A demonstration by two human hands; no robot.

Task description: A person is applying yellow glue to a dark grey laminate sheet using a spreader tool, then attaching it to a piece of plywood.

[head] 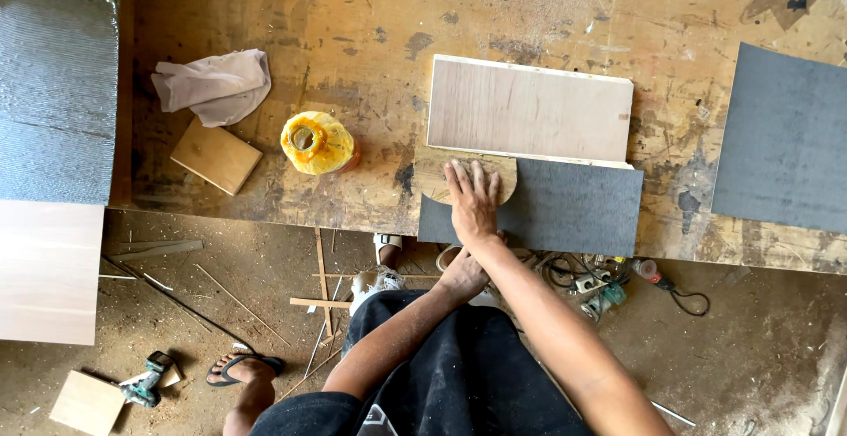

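**Flat palm on a round wooden piece at the near edge of the bench**

The right hand [472, 199] lies palm-down on a round wooden piece [432, 176] that rests on a dark grey sheet [565, 206] at the near edge of the workbench [353, 12]. Its fingers are straight, close together and only slightly fanned, reaching toward the far side. The disc sits just near of a pale plywood board [529, 108], touching or almost touching its near edge; which one cannot be told from this view. The left hand [460, 275] is below the bench edge, touching the right wrist; its fingers are hidden, so whether they are curled or open cannot be told.

To the left on the bench stand a yellow bottle [318, 143], a small wooden block [216, 155] and a crumpled cloth [216, 85]. A second grey sheet [781, 140] lies well apart on the right. Power tools and cords [609, 286] lie on the floor beneath.

Judging from the pose, holding the disc well calls for even, downward pressure through the whole palm, not just the fingertips, so that the piece does not tip or skate on the sheet. Keeping the wrist over the disc, and the sheet flat with no overhang curling at the bench edge, should help too.
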